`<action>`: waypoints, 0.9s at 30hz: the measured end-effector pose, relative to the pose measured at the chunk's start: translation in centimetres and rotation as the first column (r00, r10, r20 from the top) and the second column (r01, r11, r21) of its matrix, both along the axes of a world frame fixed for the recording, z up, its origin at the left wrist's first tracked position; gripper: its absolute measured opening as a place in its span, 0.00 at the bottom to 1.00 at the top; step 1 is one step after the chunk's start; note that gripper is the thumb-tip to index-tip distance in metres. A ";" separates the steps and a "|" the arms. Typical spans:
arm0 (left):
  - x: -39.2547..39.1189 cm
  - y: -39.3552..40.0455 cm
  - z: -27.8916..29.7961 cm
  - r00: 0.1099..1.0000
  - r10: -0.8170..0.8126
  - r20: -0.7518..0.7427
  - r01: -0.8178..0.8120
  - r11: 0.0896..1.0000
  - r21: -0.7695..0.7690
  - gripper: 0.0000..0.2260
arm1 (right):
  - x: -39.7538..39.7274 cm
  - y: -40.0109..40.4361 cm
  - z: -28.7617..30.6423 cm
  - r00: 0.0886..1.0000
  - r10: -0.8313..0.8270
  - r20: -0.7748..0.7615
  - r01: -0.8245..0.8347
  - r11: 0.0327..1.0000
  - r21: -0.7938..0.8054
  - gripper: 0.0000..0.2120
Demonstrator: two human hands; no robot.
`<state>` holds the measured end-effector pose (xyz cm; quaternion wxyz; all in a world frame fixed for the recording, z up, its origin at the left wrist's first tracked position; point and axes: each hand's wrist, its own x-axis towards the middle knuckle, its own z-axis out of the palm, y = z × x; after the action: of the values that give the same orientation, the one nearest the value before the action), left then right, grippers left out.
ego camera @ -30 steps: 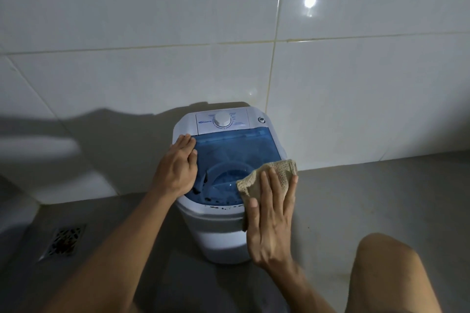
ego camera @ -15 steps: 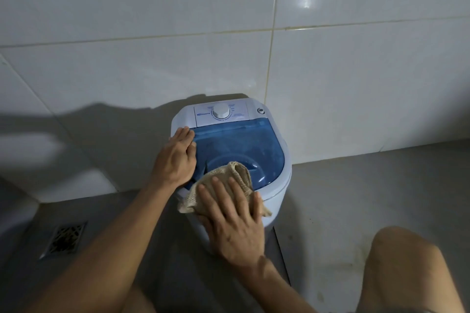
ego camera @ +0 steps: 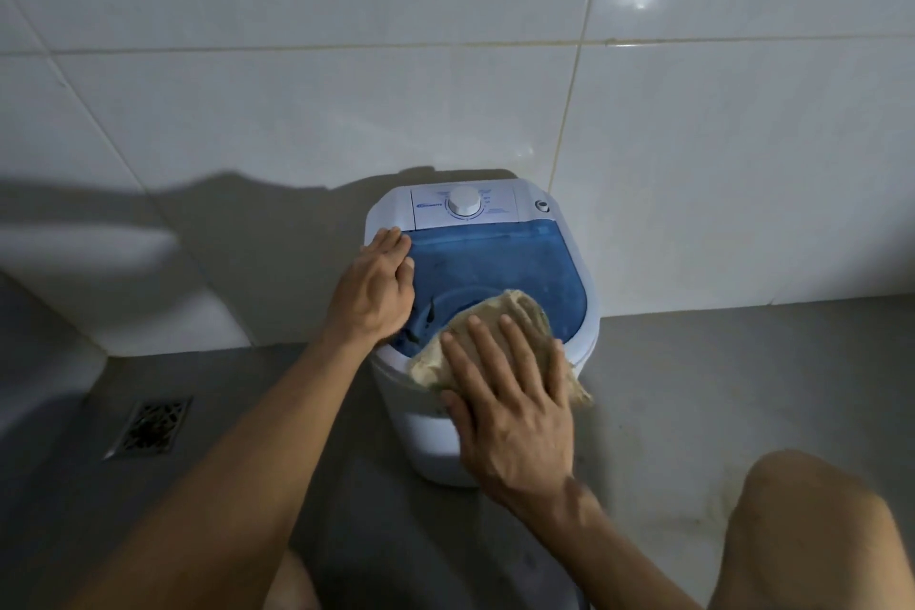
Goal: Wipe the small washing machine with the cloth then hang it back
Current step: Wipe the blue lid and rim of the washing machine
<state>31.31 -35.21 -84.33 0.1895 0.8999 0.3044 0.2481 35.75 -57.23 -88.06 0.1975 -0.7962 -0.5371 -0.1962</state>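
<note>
Pressed flat with fingers spread, the right hand is laid palm-down on a crumpled beige woven cloth, which is held against the near rim of the small white plastic washing machine. The cloth is draped over the near edge of the translucent blue lid, with one corner hanging off the right side of the rim. The right forearm is extended up from the lower middle of the head view, the wrist angled slightly left.

The left hand is rested on the machine's left edge, fingers held together and lying flat, the fingertips reaching the white top beside the blue lid; nothing is gripped by it. The left forearm is stretched diagonally from the lower left corner.

A white round dial is seen on the control panel at the back of the machine, which is stood on the grey floor against a glossy white tiled wall. A square metal floor drain is set well to the left. A bare knee is seen at the lower right.
</note>
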 end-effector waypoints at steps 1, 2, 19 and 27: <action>0.0 0.0 0.0 1.000 0.001 -0.003 -0.001 1.000 0.002 0.18 | -0.7 0.7 0.1 1.000 0.022 0.020 -0.022 0.999 -0.029 0.23; 0.0 0.0 0.1 1.000 0.002 -0.006 -0.002 1.000 0.002 0.18 | -1.2 1.2 0.2 0.998 0.044 0.035 -0.042 0.997 -0.057 0.23; 0.1 0.3 0.0 1.000 0.005 -0.015 -0.005 1.000 0.016 0.18 | 3.9 1.1 4.5 0.977 -0.100 -0.189 0.032 0.942 -0.333 0.27; 0.0 0.4 0.0 1.000 -0.003 -0.003 0.003 0.998 -0.057 0.18 | -0.4 2.8 3.8 0.975 0.117 -0.188 -0.177 0.920 -0.350 0.28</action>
<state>31.31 -34.82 -84.35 0.2149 0.8950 0.3101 0.2379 35.31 -54.45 -84.29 0.1039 -0.7896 -0.6046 -0.0119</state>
